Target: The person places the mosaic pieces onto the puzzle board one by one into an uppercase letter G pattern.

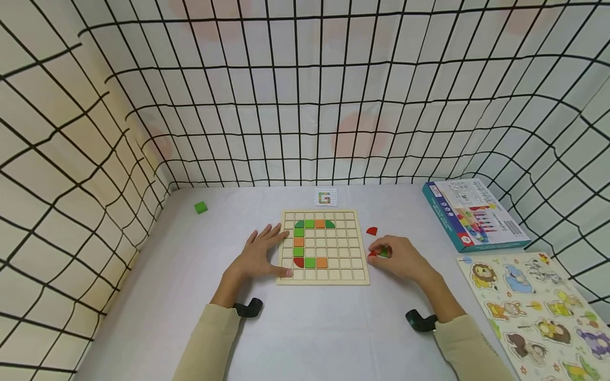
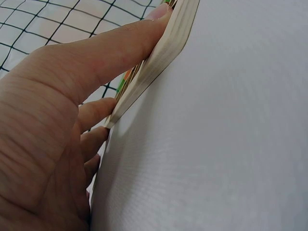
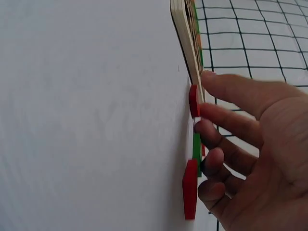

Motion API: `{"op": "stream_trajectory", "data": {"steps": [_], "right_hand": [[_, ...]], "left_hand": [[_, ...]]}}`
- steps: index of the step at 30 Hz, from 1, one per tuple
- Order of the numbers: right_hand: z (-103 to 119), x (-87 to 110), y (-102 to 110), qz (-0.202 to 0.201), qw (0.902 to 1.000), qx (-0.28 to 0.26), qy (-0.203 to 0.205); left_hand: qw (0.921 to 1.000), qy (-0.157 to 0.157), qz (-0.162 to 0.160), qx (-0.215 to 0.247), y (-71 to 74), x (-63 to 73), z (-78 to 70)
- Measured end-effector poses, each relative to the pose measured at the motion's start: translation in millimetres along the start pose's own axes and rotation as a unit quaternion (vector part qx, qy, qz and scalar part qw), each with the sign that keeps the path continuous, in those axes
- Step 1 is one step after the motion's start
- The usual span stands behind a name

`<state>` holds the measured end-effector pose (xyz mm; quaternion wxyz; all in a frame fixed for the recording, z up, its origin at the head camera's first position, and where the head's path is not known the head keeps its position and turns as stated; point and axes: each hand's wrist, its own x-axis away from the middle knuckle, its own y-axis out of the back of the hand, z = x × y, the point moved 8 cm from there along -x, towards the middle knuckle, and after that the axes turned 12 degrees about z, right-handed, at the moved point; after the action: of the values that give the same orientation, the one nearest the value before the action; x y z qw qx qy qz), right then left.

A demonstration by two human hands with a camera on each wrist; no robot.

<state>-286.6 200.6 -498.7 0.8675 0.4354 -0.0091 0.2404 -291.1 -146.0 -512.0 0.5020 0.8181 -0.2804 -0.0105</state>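
Observation:
A square wooden grid board [image 1: 339,274] lies on the table, with green, orange and red tiles forming a partial outline. My left hand [image 1: 261,253] rests along its left edge, fingers spread, thumb and fingertips touching the board; the left wrist view shows the thumb [image 2: 106,57] on its rim. At the board's right side, my right hand [image 1: 397,258] pinches a red quarter-circle piece [image 3: 194,101] between thumb and index finger. Under that hand lies a green piece [image 3: 197,154], partly hidden, near another red piece [image 3: 190,190]. One more red quarter-circle [image 1: 371,231] sits above the hand.
A small pattern card [image 1: 326,197] lies behind the board. A green block [image 1: 200,207] sits at the far left. To the right are a boxed set [image 1: 476,214] and an animal puzzle board [image 1: 524,280]. Black netting [image 1: 297,106] surrounds the table's back and sides.

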Motion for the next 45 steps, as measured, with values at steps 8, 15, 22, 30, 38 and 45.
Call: {"op": "stream_trajectory", "data": {"steps": [8,15,22,30,38,45], "right_hand": [[-3.6,2.7,0.2,0.015,0.9997,0.015,0.014],[0.1,4.5,0.3,0.008,0.9992,0.021,0.033],[0.0,3.7,0.0,0.011,0.9991,0.022,0.035],[2.7,6.8,2.7,0.010,0.9996,0.014,0.024],[-1.8,6.4,-1.5,0.020,0.9997,0.009,0.015],[1.7,7.8,-2.6,0.025,0.9994,0.008,0.022]], "left_hand": [[1.0000,-0.002,0.001,-0.003,-0.3,-0.1,1.0],[1.0000,-0.002,0.002,-0.005,-0.1,0.0,-0.2],[1.0000,-0.002,0.001,-0.005,0.1,-0.1,-0.2],[1.0000,-0.003,0.001,-0.003,-0.2,-0.1,0.5],[1.0000,-0.003,-0.003,-0.003,0.5,0.4,-0.1],[1.0000,-0.005,-0.001,-0.004,-0.2,0.3,-0.5]]}}
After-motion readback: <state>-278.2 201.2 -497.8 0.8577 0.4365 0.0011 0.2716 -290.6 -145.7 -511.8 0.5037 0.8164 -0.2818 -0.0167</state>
